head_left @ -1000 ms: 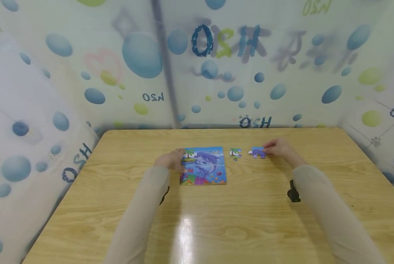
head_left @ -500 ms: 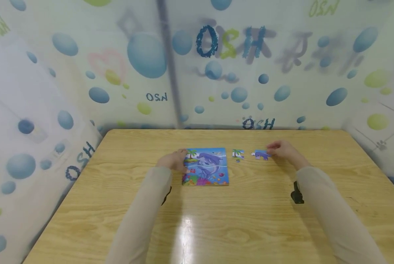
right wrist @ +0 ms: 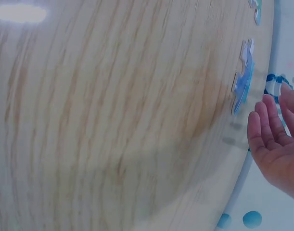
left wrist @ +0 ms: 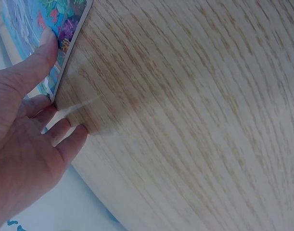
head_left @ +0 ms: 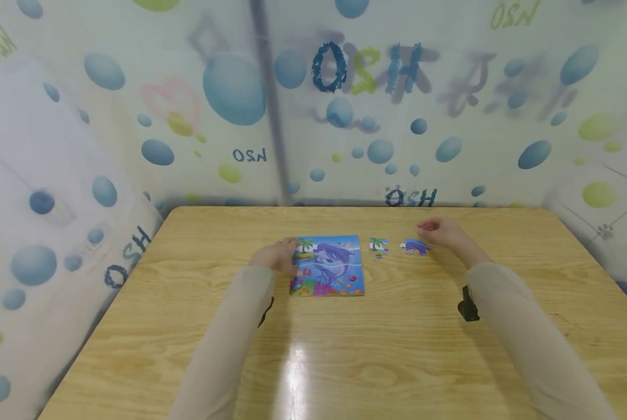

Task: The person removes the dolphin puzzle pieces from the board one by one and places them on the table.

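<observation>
Dolphin puzzle [head_left: 331, 271] looks square, mainly blue, with purple and green.

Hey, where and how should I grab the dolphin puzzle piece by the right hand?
I'd probably pinch the dolphin piece by the edges of its right end, coming from above and the right. It lies flat on the table, with a narrow tab jutting left toward the palm-tree piece; the right hand hovers nearest that end.

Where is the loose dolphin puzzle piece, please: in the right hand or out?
Out: the dolphin piece lies on the table, visibly apart from the right hand.
</observation>
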A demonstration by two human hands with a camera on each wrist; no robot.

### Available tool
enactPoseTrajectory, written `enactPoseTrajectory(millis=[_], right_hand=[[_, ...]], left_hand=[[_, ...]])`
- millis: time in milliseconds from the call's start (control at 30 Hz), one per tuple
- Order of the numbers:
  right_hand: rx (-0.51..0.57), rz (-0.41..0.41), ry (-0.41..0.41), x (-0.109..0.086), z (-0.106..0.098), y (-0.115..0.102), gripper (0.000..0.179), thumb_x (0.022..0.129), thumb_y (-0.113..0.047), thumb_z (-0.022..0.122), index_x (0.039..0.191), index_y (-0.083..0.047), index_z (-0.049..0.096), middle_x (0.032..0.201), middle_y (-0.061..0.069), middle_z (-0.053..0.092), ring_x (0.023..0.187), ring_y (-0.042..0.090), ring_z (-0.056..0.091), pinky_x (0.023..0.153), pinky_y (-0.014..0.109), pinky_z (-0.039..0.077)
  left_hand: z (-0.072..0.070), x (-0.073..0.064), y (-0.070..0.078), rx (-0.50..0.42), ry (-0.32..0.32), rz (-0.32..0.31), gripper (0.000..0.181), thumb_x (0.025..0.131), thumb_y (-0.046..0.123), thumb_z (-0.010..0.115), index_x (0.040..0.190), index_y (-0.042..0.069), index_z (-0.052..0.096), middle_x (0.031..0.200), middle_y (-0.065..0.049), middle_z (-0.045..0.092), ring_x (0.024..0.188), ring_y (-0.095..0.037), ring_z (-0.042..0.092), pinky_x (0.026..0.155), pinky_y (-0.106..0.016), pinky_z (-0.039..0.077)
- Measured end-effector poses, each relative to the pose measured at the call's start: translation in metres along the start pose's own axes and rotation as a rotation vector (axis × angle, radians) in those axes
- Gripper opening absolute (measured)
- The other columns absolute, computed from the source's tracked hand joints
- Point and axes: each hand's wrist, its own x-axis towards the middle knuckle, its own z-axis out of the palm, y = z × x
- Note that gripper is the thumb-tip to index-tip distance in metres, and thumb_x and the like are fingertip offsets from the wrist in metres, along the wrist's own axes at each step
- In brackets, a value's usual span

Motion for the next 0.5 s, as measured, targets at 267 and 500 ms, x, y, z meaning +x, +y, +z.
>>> enactPoseTrajectory(millis=[267, 500], right_hand=[[0.023, -0.062, 0.010, 0.008, 0.015, -0.020, 0.042, 0.093, -0.020, 0.051, 0.127, 0.005, 0.047, 0.123, 0.028, 0.051, 0.107, 0.036, 0.055, 0.092, 0.040, 0.048], [-0.016, -0.152, -0.018, 0.011, 0.029, -0.038, 0.042, 0.093, -0.019, 0.052, 0.126, 0.006, 0.048, 0.123, 0.027, 0.054, 0.111, 0.038, 0.054, 0.094, 0.043, 0.046]], left_hand=[[0.002, 0.000, -0.002, -0.001, 0.009, -0.003, 0.080, 0.085, 0.031, 0.064, 0.146, 0.006, 0.018, 0.153, -0.014, 0.015, 0.140, -0.032, 0.016, 0.113, -0.047, 0.021], [0.002, -0.003, 0.000, -0.020, -0.001, -0.009, 0.080, 0.086, 0.029, 0.063, 0.146, 0.008, 0.015, 0.153, -0.012, 0.014, 0.141, -0.030, 0.015, 0.113, -0.047, 0.022]])
